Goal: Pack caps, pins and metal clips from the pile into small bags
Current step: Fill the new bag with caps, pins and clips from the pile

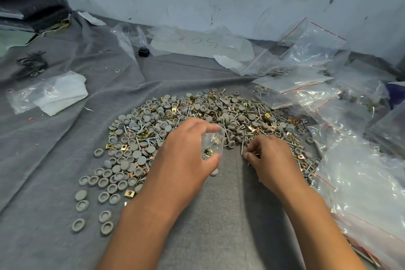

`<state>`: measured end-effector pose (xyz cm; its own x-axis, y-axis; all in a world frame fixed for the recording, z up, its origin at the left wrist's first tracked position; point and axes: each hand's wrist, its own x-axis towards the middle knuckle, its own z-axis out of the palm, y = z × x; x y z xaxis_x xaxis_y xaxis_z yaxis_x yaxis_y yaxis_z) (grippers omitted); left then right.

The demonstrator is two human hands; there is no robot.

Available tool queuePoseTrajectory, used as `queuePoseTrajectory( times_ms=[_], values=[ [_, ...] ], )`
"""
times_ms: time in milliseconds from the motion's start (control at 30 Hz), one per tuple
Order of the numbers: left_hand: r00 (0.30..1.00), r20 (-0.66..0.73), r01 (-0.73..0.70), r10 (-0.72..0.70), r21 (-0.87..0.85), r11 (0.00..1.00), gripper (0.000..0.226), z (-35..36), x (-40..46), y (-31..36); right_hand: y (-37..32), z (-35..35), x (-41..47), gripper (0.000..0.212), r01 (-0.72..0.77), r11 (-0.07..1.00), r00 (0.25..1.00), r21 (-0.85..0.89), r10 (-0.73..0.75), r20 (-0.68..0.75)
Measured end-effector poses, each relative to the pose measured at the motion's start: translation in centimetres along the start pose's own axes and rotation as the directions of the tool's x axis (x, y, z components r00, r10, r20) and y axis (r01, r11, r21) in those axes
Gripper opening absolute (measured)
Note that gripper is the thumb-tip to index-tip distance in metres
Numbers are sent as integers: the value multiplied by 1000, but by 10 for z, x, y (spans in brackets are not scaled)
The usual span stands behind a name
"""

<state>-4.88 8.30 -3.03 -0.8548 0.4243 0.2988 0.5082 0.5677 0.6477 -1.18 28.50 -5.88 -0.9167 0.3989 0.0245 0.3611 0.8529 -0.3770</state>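
A wide pile [197, 114] of grey round caps, silver pins and brass-coloured metal clips spreads over the grey cloth [219, 215]. My left hand [186, 149] holds a small clear bag [213, 144] by its mouth, just in front of the pile; a few clips and a cap show inside it. My right hand [269, 158] sits to the right of the bag at the pile's near edge, its fingers curled and pinching several pins [242, 149] that point down toward the cloth.
Filled and empty zip bags [306, 85] with red strips are heaped along the right side. A large clear bag [201, 44] lies by the wall, white paper in plastic [57, 92] at the left, and a small black object [143, 51] farther back.
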Motion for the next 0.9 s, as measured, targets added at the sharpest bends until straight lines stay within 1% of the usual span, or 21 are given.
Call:
queuePoseTrajectory(
  times_ms=[100, 167, 267, 333, 400, 433, 500, 533, 600, 667, 733, 800, 900],
  values=[
    [1000, -1, -5, 5, 2, 1000, 50, 0, 0, 0, -2, -5, -2, 21, 84, 980, 993, 181, -67, -99],
    [1000, -1, -9, 9, 3, 1000, 50, 0, 0, -1, -9, -11, -6, 23, 188, 942, 972, 278, -139, -189],
    [1000, -6, -13, 13, 10, 1000, 50, 1, 0, -1, -27, -21, -20, 21, 364, 822, 925, 439, -264, -274],
    [1000, -2, -16, 16, 8, 1000, 50, 2, 1, -2, -38, -23, -29, 21, 484, 750, 871, 450, -367, -326],
    [1000, 6, -16, 15, 8, 1000, 49, 2, 2, -2, -46, -19, -34, 17, 553, 740, 827, 382, -434, -357],
    [1000, 8, -15, 15, 10, 1000, 48, 2, 2, -2, -48, -18, -34, 15, 562, 747, 819, 355, -443, -363],
    [1000, 4, -14, 14, 21, 1000, 48, 3, 1, -2, -43, -18, -30, 13, 524, 765, 840, 376, -392, -375],
    [1000, 1, -17, 17, 25, 1000, 48, 2, 0, -2, -35, -20, -25, 11, 470, 787, 866, 399, -324, -380],
    [1000, -5, -22, 22, 21, 1000, 49, 2, -1, -1, -12, -24, -14, 10, 289, 879, 927, 378, -159, -340],
    [1000, -6, -20, 20, 15, 1000, 49, 1, -1, -1, 11, -22, -6, 12, 78, 968, 980, 239, -30, -198],
    [1000, -2, -16, 16, 12, 1000, 50, 1, 0, -1, 23, -15, -4, 14, -47, 992, 998, 115, 52, -44],
    [1000, 1, -11, 11, 6, 1000, 51, 2, 0, -1, 24, -10, -5, 14, -65, 996, 998, 66, 64, 25],
    [1000, 1, -11, 11, 8, 1000, 52, 3, 0, 1, 19, -10, -4, 13, 23, 999, 999, -32, -23, 26]
  ],
)
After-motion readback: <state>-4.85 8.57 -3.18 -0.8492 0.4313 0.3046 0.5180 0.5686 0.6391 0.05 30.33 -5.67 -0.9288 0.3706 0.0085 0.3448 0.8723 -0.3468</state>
